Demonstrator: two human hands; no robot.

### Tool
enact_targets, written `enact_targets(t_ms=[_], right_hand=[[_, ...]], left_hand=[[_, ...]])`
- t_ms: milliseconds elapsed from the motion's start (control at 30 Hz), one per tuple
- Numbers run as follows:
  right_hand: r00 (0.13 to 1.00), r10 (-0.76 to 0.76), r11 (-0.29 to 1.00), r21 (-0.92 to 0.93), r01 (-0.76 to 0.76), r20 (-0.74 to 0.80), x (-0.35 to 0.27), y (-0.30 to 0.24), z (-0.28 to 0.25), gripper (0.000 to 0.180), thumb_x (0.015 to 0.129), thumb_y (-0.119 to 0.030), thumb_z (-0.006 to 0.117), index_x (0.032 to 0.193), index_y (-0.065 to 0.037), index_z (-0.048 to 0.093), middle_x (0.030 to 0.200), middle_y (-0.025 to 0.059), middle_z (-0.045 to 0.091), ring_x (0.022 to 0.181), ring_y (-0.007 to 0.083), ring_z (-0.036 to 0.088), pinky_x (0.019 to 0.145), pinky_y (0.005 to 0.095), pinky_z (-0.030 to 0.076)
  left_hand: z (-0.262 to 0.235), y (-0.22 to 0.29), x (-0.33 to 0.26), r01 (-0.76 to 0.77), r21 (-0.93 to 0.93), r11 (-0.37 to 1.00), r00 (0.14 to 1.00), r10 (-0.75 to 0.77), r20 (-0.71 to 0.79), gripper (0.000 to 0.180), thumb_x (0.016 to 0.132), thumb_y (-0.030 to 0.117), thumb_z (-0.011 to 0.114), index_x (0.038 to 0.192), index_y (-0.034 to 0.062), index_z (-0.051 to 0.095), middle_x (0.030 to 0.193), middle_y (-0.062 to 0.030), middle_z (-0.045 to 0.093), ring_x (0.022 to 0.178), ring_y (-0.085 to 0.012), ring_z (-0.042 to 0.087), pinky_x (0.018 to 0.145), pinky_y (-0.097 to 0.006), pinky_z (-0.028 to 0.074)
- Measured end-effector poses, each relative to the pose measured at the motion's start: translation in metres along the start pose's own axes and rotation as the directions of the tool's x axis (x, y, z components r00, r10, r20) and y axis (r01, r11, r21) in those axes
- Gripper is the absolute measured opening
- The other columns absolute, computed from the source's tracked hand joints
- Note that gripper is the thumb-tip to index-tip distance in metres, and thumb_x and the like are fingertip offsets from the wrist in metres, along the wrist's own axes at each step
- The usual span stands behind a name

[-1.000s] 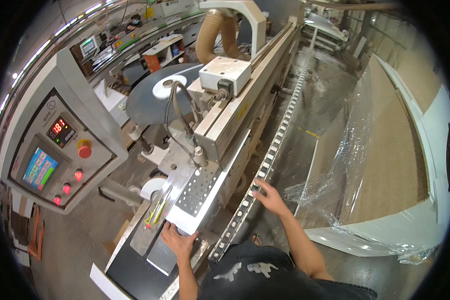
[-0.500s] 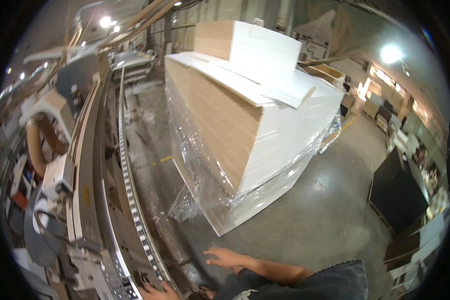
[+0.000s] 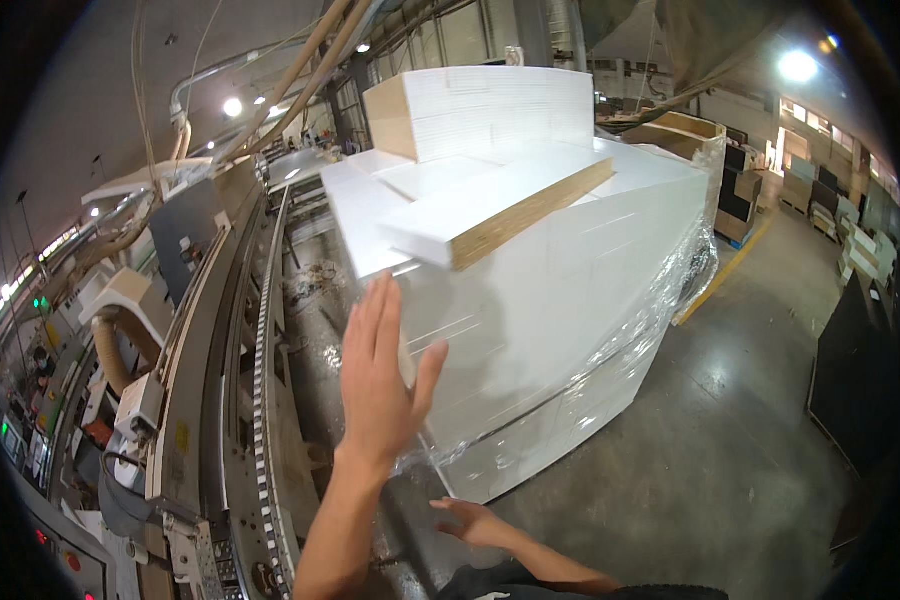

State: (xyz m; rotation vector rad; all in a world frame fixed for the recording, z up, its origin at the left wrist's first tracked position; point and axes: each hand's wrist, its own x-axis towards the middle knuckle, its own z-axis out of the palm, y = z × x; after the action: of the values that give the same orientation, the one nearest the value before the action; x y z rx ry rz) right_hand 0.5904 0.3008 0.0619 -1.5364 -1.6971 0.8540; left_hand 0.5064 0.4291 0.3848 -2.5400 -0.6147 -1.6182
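Observation:
My left hand is raised with its fingers stretched upward and the thumb apart, holding nothing. It is just below the front left end of a short pile of white panels with tan edges, which lies on a large stack of white boards. Whether the fingertips touch the pile I cannot tell. Lower down, near the bottom corner of the stack, my right hand is empty, with fingers extended to the left. Clear plastic wrap hangs loosely around the stack's sides.
Along the left runs a long machine with a toothed-looking black-and-white conveyor chain and a ribbed tan hose. Another block of white panels stands on top of the stack. Dark panels lean at the right, beyond the concrete floor.
My left hand has risen from beside the conveyor to the stack's upper front edge. The view has shifted closer to the stack, and my right hand remains low.

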Motion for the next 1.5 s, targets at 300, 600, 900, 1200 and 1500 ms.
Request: enact_targets(t_ms=[300, 600, 900, 1200, 1500], right_hand=[[0.938, 0.190, 0.939, 0.333, -0.088, -0.290, -0.075, 0.103, -0.082, 0.054, 0.099, -0.040, 0.070, 0.139, -0.005, 0.063, 0.128, 0.0190, 0.071, 0.117, 0.0346, 0.069, 0.098, 0.0396, 0.053], [0.972, 0.187, 0.845, 0.527, -0.087, -0.140, -0.060, 0.076, -0.113, 0.049, 0.098, -0.026, 0.073, 0.139, -0.002, 0.062, 0.133, 0.0118, 0.071, 0.123, 0.0260, 0.066, 0.103, 0.0365, 0.051], [0.928, -0.298, 0.565, 0.742, 0.360, -0.223, 0.016, -0.094, -0.208, 0.100, 0.090, -0.062, 0.072, 0.161, -0.003, 0.033, 0.152, 0.0173, 0.055, 0.129, 0.0299, 0.062, 0.108, 0.0413, 0.049], [0.927, -0.029, 0.245, 0.896, 0.370, -0.374, 0.031, -0.215, -0.145, 0.086, 0.100, -0.063, 0.050, 0.159, -0.001, 0.033, 0.154, 0.0173, 0.047, 0.137, 0.0312, 0.048, 0.117, 0.0477, 0.035], [0.869, -0.165, 0.357, 0.850, -0.388, 0.466, -0.009, -0.215, 0.156, 0.061, 0.093, -0.005, 0.075, 0.147, -0.002, 0.048, 0.135, 0.0112, 0.061, 0.123, 0.0271, 0.062, 0.104, 0.0473, 0.053]], left_hand=[[0.090, 0.028, 0.068, -0.001, 0.329, 0.944, 0.990, 0.047, -0.131, 0.045, 0.094, 0.020, 0.076, 0.132, -0.0005, 0.063, 0.138, -0.0175, 0.064, 0.139, -0.0372, 0.053, 0.121, -0.054, 0.033], [0.077, 0.012, 0.089, -0.133, 0.445, 0.885, 0.974, 0.200, -0.107, 0.014, 0.083, 0.014, 0.080, 0.094, 0.0147, 0.071, 0.095, 0.0046, 0.073, 0.097, -0.0157, 0.068, 0.104, -0.043, 0.042], [-0.140, 0.044, -0.036, -0.127, 0.520, 0.845, 0.946, 0.261, -0.192, 0.026, 0.083, 0.020, 0.083, 0.105, 0.0083, 0.073, 0.102, -0.0053, 0.075, 0.097, -0.0223, 0.072, 0.086, -0.038, 0.053], [-0.328, 0.172, -0.269, 0.605, 0.015, 0.796, 0.666, -0.495, -0.558, 0.089, 0.093, 0.077, 0.057, 0.133, -0.0028, 0.061, 0.124, -0.0146, 0.065, 0.113, -0.0247, 0.063, 0.097, -0.039, 0.048], [-0.322, 0.273, -0.519, 0.454, -0.734, 0.505, -0.346, -0.659, -0.668, 0.061, 0.097, 0.005, 0.060, 0.154, 0.0017, 0.040, 0.139, -0.0200, 0.063, 0.124, -0.0272, 0.065, 0.105, -0.039, 0.052]])
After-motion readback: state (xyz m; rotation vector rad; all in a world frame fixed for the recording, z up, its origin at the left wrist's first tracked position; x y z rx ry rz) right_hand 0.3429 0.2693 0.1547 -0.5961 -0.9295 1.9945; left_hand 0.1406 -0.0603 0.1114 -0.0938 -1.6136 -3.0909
